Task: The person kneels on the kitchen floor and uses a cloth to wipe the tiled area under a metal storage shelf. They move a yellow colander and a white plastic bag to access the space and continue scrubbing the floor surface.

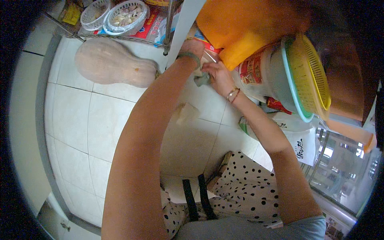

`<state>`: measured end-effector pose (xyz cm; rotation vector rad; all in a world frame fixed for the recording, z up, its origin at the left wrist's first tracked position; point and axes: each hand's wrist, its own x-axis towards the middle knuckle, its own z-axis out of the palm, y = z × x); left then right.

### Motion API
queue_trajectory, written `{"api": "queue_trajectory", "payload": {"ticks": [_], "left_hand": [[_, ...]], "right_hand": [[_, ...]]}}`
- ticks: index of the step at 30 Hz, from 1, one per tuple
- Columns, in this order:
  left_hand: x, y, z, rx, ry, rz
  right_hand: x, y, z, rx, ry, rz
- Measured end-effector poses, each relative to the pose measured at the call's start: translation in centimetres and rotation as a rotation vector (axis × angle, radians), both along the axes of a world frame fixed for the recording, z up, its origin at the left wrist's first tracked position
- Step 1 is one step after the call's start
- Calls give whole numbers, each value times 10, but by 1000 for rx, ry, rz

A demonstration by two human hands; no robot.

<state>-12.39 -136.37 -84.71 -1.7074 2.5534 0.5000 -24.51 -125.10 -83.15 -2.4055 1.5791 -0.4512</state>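
Both my arms reach forward over the white tiled floor (100, 120). My left hand (195, 47), with a grey band on the wrist, is up by the white post of a rack and mostly hidden behind it; what it holds is not visible. My right hand (216, 74), with bracelets on the wrist, is closed around a small grey-green lump (202, 80) near the floor. A thin pale stick-like thing (210, 56) shows just above that hand.
A large tan gourd-shaped squash (114, 64) lies on the floor at the left. White baskets (126, 16) sit on a wire shelf above it. At right stand an orange bag (240, 28), a grey-green bucket with a yellow colander (308, 76) and white bags (296, 136).
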Motion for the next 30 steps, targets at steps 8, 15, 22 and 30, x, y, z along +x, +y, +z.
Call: {"api": "queue_trajectory", "payload": {"ticks": [8, 15, 22, 30], "left_hand": [[20, -18, -83, -129, 46, 93], [4, 11, -12, -170, 48, -127], [20, 33, 20, -448, 322, -90], [29, 59, 37, -161, -442, -539]], "right_hand": [[18, 16, 14, -57, -185, 43], [2, 11, -4, -3, -263, 61], [-43, 78, 45, 847, -627, -200], [-82, 70, 61, 560, -54, -304]]}}
